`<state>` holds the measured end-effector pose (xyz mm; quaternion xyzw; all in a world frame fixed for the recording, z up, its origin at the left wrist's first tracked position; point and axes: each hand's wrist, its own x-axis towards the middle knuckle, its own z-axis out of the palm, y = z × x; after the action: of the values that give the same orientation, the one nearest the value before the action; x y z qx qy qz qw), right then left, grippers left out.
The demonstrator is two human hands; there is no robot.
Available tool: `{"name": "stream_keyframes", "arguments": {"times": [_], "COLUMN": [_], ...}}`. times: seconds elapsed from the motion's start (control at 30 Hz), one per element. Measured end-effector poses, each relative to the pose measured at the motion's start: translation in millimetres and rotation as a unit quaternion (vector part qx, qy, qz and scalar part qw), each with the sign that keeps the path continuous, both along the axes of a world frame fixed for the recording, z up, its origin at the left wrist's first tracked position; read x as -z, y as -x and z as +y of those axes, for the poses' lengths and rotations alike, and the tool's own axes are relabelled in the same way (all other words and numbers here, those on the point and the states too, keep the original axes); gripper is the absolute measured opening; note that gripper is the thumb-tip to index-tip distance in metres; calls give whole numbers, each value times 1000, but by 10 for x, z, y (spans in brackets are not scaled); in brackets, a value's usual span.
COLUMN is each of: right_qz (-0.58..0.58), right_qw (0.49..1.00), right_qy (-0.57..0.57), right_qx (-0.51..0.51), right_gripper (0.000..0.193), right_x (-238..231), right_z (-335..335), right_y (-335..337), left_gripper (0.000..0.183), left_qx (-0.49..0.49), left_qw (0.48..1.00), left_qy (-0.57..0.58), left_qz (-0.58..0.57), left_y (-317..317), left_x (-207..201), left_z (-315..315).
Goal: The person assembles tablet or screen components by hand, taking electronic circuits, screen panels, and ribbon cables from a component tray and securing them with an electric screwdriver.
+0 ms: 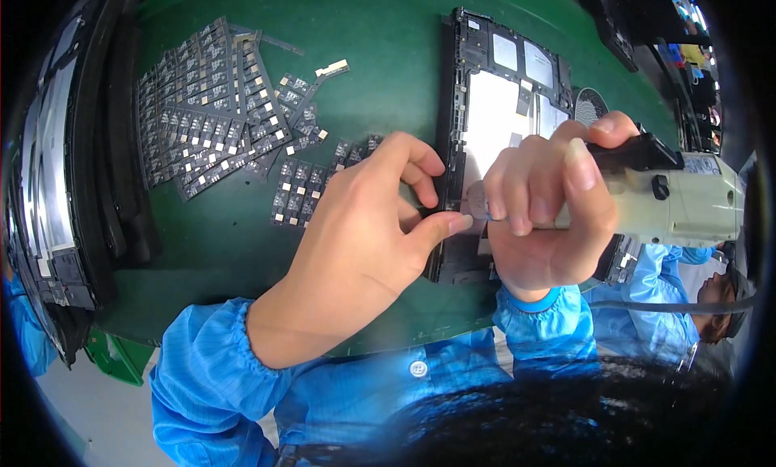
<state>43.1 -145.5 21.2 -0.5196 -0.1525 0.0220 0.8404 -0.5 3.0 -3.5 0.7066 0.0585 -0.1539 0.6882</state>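
My right hand [554,196] is wrapped round a pale electric screwdriver [687,202], which lies nearly level with its tip pointing left. Under both hands lies an opened flat electronic device [493,103] with a black frame and silver plates. At its left edge is my left hand [356,212], its index finger and thumb curled toward each other by the screwdriver's tip. Whatever sits between those fingers is hidden. Beside the left hand are dark panels of small circuit boards [297,194].
A larger pile of circuit-board panels [202,103] spreads over the green table [356,22]. Similar devices [61,143] stand stacked at the far left. A round mesh piece [592,105] lies beyond my right hand. A person in blue [655,297] sits at right. A green bin [117,356] is below the table's edge.
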Motion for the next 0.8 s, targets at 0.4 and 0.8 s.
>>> {"name": "stream_keyframes", "arguments": {"times": [0.4,0.8], "right_qz": [-44,-103], "right_qw": [971,931], "right_qy": [226,-3], "right_qx": [71,349], "right_gripper": [24,29], "right_x": [44,-47], "right_z": [35,-1409], "right_y": [53,-844], "left_gripper": [34,39], "left_qx": [-40,-34], "left_qw": [996,996], "left_qy": [-36,-8], "left_qz": [-65,81], "left_y": [11,-44], "left_x": [16,-145], "left_z": [-87,-183]}}
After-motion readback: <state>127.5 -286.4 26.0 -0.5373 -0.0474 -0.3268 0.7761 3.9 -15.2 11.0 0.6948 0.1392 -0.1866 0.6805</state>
